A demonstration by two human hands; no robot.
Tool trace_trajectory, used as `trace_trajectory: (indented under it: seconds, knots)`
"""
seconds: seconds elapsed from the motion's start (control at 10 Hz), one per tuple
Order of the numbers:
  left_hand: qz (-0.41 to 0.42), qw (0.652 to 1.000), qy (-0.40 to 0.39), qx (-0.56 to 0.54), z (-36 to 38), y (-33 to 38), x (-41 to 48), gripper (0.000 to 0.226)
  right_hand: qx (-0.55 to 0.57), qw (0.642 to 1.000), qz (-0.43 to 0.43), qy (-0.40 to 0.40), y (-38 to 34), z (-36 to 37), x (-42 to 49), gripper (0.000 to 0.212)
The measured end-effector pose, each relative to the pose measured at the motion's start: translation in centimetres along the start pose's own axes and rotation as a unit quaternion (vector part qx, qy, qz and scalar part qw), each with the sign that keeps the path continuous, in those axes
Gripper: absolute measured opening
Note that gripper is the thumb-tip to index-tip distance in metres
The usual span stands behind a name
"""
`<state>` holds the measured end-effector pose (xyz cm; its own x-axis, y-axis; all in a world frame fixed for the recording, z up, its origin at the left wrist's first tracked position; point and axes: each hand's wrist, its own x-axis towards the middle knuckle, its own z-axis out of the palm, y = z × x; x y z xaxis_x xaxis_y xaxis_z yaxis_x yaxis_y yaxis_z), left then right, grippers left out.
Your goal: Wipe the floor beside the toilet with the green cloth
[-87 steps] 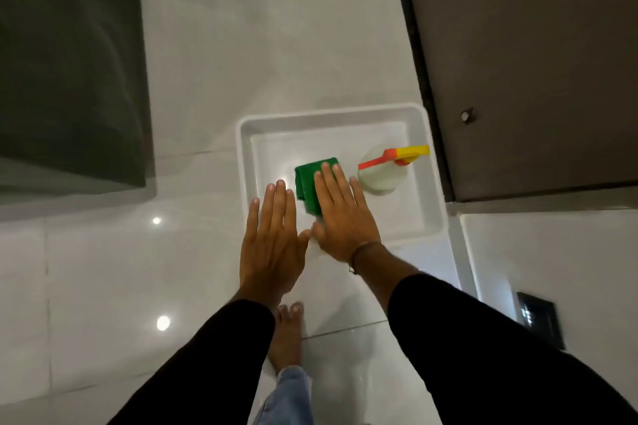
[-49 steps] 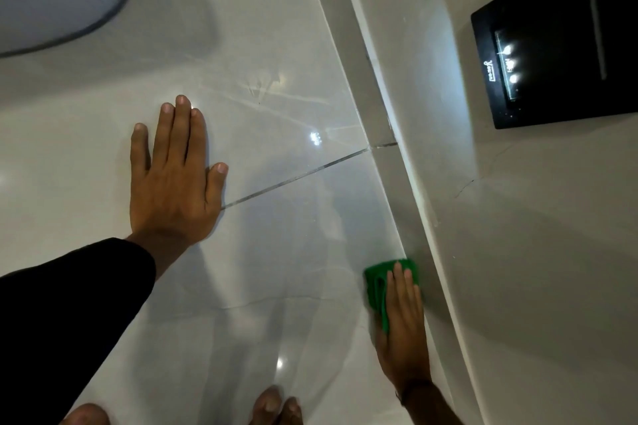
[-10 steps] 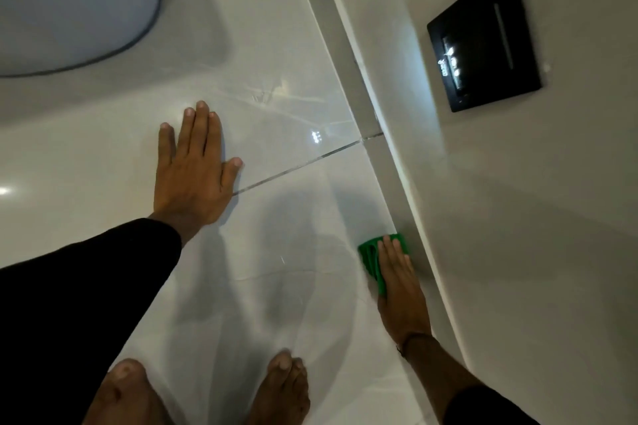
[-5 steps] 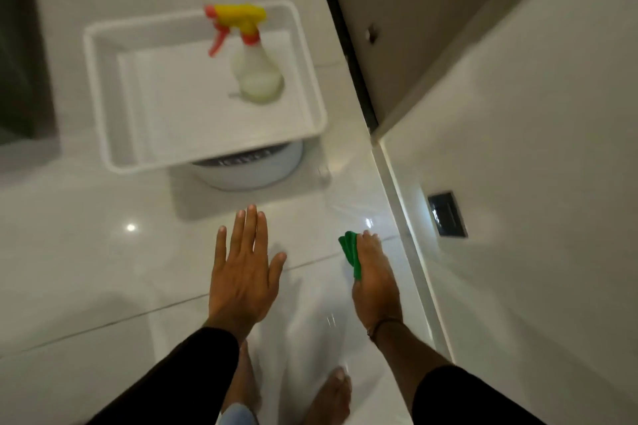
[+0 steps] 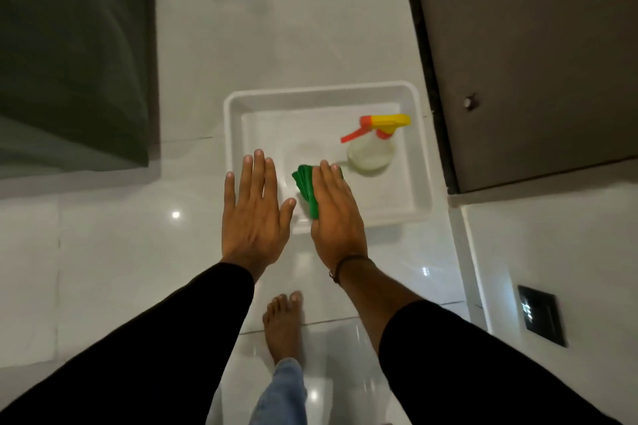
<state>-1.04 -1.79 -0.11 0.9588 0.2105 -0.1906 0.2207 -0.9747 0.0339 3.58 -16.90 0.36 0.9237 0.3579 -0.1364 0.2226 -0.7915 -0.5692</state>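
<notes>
Green cloth [image 5: 305,188], folded into a narrow pad, lay under the right hand [image 5: 336,214] over the near part of the white tray [image 5: 419,155]; whether it rested on the tray floor or was held just above could not be told. The right hand was flat, fingers together and extended, palm on the cloth, so that only the cloth's left edge and far corner showed. The left hand [image 5: 253,214] was open and spread, fingers extended and thumb out, holding nothing, over the tray's near-left rim. A spray bottle [image 5: 371,155] stood in the tray just beyond the right fingertips, its yellow and orange trigger head toward the right. One bare foot [image 5: 283,324] stood on the tiled floor [image 5: 103,252] below the hands.

The step in hand appeared to be setting the cloth back in the tray. Done well, the pad would be released flat and clear of the bottle, with the fingers lifted straight off so the folds stayed stacked.

The cloth's long axis ran from near to far, tilted slightly left at the far end, roughly parallel to the right hand's fingers; its stacked fold edges faced left.
</notes>
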Motion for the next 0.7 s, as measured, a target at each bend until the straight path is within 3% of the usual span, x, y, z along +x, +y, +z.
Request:
trace_trajectory:
  seconds: [0.1, 0.3, 0.7]
  knots:
    - [0.006, 1.000, -0.004, 0.004, 1.2, -2.0, 3.2, 0.079, -0.067, 0.997, -0.030, -0.012, 0.3, 2.9, 5.9, 0.070]
    - [0.021, 0.999, -0.025, -0.014, 3.9, -3.6, 4.6, 0.078, -0.165, 0.985, -0.028, -0.044, 2.4, 6.8, 9.4, 0.066]
    - [0.028, 1.000, 0.000, -0.008, 2.9, -2.7, 3.5, 0.080, -0.195, 0.976, -0.014, -0.098, 1.4, 6.2, 7.6, 0.090]
